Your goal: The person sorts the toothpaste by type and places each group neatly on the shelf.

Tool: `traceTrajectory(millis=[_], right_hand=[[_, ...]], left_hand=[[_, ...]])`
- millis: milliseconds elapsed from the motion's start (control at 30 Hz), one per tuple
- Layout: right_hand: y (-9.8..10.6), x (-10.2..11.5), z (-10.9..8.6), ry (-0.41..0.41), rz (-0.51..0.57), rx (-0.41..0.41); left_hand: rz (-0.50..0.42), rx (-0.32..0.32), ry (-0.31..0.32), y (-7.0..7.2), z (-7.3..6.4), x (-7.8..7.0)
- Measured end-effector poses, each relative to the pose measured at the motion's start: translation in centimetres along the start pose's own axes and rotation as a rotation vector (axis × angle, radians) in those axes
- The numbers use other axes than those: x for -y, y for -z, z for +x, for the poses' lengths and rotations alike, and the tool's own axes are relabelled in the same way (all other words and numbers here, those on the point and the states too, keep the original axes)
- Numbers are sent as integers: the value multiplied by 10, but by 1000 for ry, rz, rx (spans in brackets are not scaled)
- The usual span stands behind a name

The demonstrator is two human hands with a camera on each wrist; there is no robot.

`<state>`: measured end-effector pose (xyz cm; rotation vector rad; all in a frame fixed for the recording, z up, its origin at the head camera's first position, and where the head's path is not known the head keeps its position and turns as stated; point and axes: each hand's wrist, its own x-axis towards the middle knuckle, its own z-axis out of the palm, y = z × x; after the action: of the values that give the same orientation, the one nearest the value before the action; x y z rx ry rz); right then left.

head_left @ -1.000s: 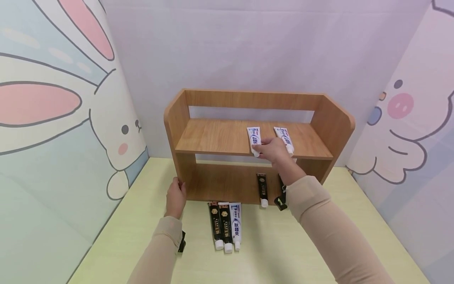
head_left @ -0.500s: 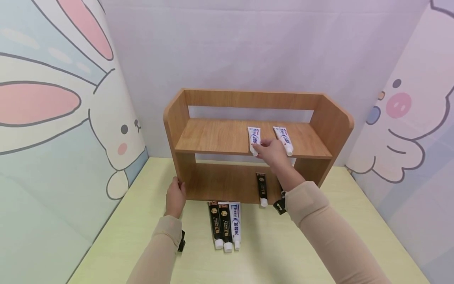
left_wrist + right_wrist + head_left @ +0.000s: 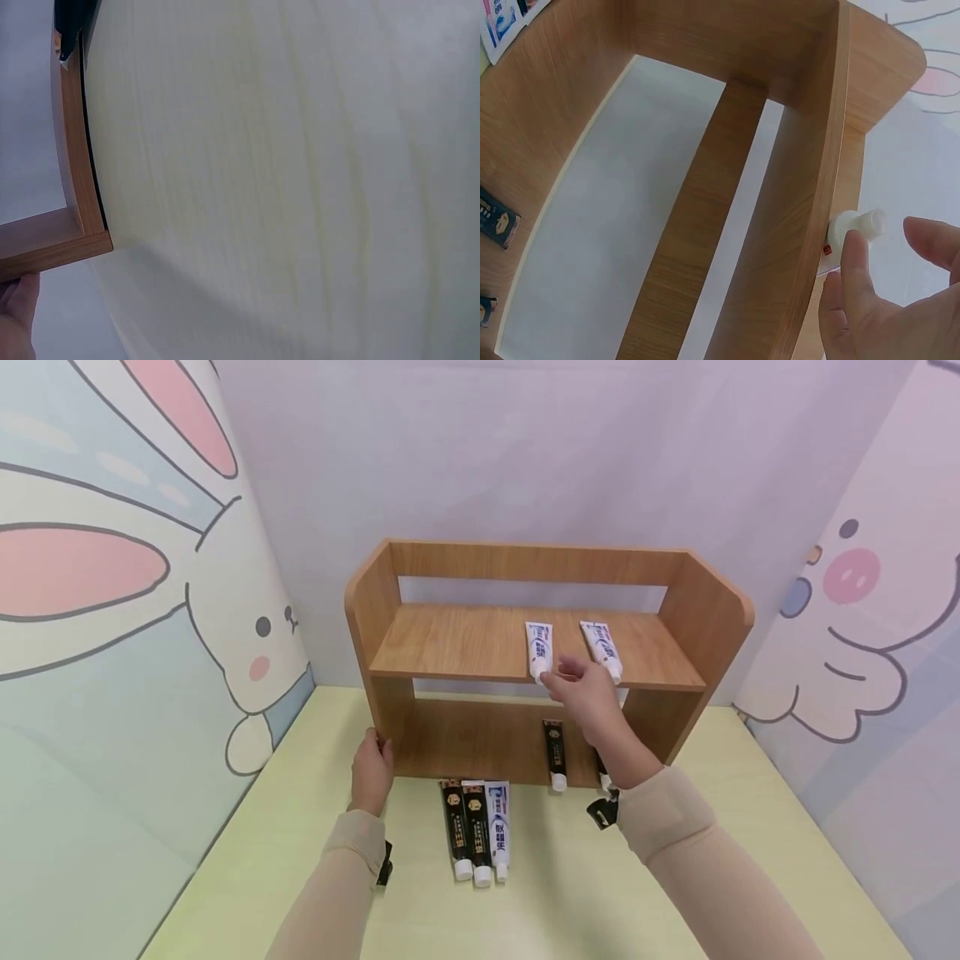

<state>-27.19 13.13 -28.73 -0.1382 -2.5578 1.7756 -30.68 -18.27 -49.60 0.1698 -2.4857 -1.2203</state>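
My right hand [image 3: 588, 695] is at the upper board's front edge, beside the cap end of a white toothpaste tube [image 3: 539, 647]. In the right wrist view, thumb and fingers are spread apart around the white cap [image 3: 866, 223]. A second white toothpaste tube [image 3: 602, 647] lies to its right, its cap partly behind my hand. My left hand [image 3: 371, 774] holds the left side panel of the wooden shelf [image 3: 450, 647] near its bottom; the left wrist view shows a finger [image 3: 24, 296] against the panel's outer face.
On the lower board lie a black toothpaste tube [image 3: 555, 752] and another, mostly hidden by my right arm. In front of the shelf, two black toothpaste tubes [image 3: 456, 827] and a white toothpaste tube [image 3: 498, 827] lie side by side on the table [image 3: 450, 927]. Printed walls stand around.
My right hand has let go of the left white tube on the upper board and drawn slightly back toward me, fingers opening. The left hand stays on the side panel.
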Motion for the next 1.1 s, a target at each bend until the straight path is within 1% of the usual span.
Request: traceTrajectory(millis=[267,433,600,733,867,1000,1100], right_hand=[[2,-7,-14,62,-40,1],[2,-14,-22,64,-71,-4],[-1,-25,-26,71,-70,-10],[-5,-34,-28,67,-76,-9],[-8,-42,-30,44,-76,8],[-13,-50,-32,20,-82,15],[-17,-58,-33,24,-90,19]], left_hand=[[4,-12,-18,-2,4,2],[-1,-12,-17,-2,5,1],[-20,2,-5,-1,4,-1],[-29,7,-3,0,3,-1],[-32,12,-5,-1,3,0],[-31,19,6,-3,3,1],[-30,25,15,-4,3,1]])
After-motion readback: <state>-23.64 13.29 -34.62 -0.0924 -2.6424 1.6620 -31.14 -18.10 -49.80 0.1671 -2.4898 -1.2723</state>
